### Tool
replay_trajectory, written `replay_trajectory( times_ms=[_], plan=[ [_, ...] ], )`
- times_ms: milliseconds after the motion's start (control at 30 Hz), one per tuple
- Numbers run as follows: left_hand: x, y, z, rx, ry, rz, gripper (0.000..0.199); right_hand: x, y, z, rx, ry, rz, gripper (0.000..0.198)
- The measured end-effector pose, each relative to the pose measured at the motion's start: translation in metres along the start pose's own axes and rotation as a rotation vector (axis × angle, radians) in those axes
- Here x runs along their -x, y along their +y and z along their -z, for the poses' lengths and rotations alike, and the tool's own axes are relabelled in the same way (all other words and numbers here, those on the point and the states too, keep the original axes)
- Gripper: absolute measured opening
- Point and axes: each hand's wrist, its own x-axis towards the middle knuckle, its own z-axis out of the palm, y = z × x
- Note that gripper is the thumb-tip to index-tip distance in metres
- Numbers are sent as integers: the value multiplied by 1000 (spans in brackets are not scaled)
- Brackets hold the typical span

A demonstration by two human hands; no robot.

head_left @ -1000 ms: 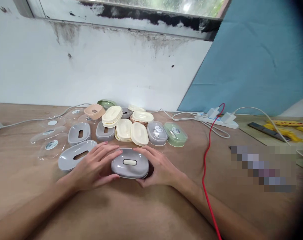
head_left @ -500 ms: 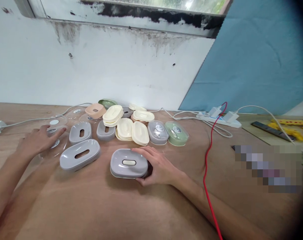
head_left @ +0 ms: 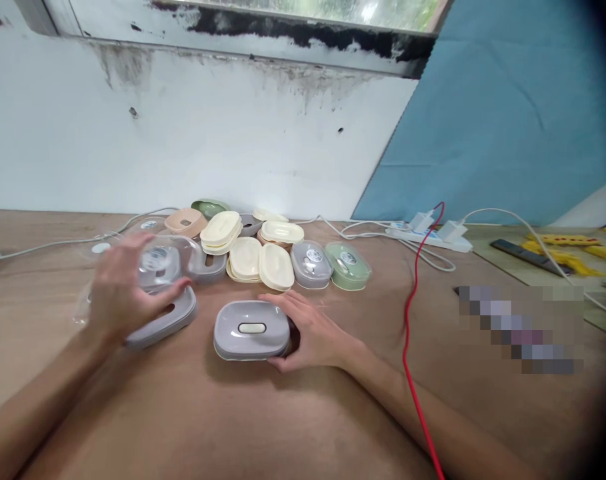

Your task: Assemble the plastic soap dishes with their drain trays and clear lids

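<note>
My right hand (head_left: 315, 333) grips the right end of a grey soap dish (head_left: 251, 312), which sits low over the table with a cream piece showing in its slot. My left hand (head_left: 120, 293), blurred by motion, holds a clear plastic lid (head_left: 185, 248) with a round sticker. The lid hangs above two grey slotted trays and partly covers them. Beneath that hand lies the nearer grey tray (head_left: 170, 325), partly hidden by my thumb. Just behind the soap dish are stacked cream oval plates (head_left: 277, 267).
Lidded grey (head_left: 310, 267) and green boxes (head_left: 350, 270) stand right of the cream plates. A peach tray (head_left: 185, 222) lies at the back left. A red cable (head_left: 407, 333) runs down the right side from a white power strip (head_left: 435, 238).
My left hand has lifted a clear lid from the left and carried it rightward over the grey trays. My right hand keeps its grip on the soap dish.
</note>
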Motion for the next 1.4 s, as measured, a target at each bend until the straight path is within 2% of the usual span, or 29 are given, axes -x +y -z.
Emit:
replay_trajectory(
  times_ms=[33, 133, 267, 367, 500, 633, 800, 967, 1100, 1233, 1400],
  plan=[
    [5, 18, -4, 34, 0, -69, 82, 0, 0, -1, 7, 2, 2, 107],
    [22, 60, -15, 188, -130, -216, 90, 0, 2, -6, 20, 51, 71, 104],
    [38, 80, -24, 300, -220, -214, 99, 0, 9, -16, 9, 243, 174, 96],
    [46, 78, -32, 328, -255, -150, 100, -1, 10, -17, 36, 310, 180, 89],
    [54, 76, -40, 376, -352, -102, 95, -4, 2, -13, 118, 214, 222, 78],
    [58, 81, -39, 378, -377, -85, 94, -4, -2, -14, 194, 234, 238, 80],
    [60, 83, -36, 416, -413, -105, 101, -3, -3, -11, 193, 275, 249, 57],
    [60, 79, -37, 449, -423, -88, 105, -3, -6, -6, 143, 219, 213, 78],
    [54, 75, -34, 534, -405, -93, 108, -3, -2, -11, 47, 256, 186, 71],
    [50, 68, -33, 598, -336, -72, 97, 1, 2, -7, -99, 254, 105, 74],
    [48, 62, -35, 639, -448, 39, 92, 4, 6, 3, -174, 173, 67, 72]
  ],
)
